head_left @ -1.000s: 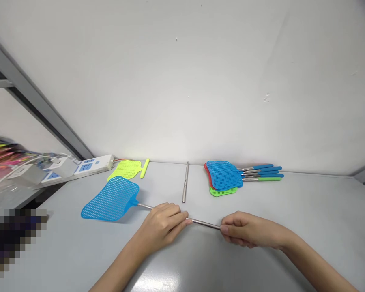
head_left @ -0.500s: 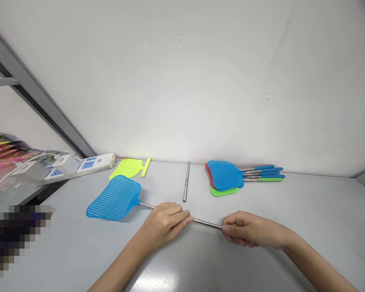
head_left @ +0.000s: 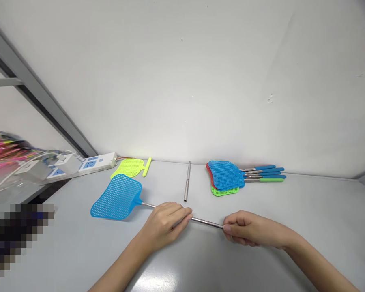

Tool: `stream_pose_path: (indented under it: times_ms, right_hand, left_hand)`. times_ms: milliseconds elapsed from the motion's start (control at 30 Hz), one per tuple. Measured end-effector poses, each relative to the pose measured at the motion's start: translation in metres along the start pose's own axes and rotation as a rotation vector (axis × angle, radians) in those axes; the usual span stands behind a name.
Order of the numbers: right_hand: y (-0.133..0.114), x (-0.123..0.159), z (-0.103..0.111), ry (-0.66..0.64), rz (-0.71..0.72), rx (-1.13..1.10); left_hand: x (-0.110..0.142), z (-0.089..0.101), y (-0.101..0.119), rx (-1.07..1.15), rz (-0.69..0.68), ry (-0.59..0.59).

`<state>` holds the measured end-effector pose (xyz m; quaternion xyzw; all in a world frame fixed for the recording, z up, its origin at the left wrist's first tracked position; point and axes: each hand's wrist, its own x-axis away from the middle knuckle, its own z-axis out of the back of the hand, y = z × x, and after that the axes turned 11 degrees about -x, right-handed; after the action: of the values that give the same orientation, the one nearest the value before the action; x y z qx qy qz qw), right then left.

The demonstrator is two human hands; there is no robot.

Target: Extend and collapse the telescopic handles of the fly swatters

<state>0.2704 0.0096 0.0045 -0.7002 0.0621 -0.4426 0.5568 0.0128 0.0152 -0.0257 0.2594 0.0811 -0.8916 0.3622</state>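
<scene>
A fly swatter [head_left: 117,197] with a blue mesh head and a thin metal rod lies across both my hands, its head to the left. My left hand [head_left: 169,222] is closed round the middle of the rod, palm down. At the rod's right end my right hand [head_left: 246,229] pinches the metal between thumb and fingers; whatever lies inside that grip is hidden. Beyond my left hand a loose metal tube [head_left: 187,183] rests on the table, pointing toward the wall.
Several swatters [head_left: 226,174] with blue, red and green heads are stacked at the back right. At the back left lie a yellow swatter head [head_left: 128,168] and a power strip [head_left: 99,163] with plugs. Colourful bagged items [head_left: 6,152] sit at far left, behind the grey table [head_left: 307,219] a wall.
The swatter's blue head has turned slightly, and its left edge has shifted a little to the right. Both hands keep their grip in nearly the same place.
</scene>
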Motion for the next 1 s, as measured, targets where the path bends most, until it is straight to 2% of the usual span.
stream_pose_path:
  times_ms: [1000]
  right_hand:
    - [-0.0010, -0.0007, -0.0016, 0.045, 0.047, 0.077]
  left_hand:
    - [0.0000, -0.0039, 0.0024, 0.031, 0.069, -0.095]
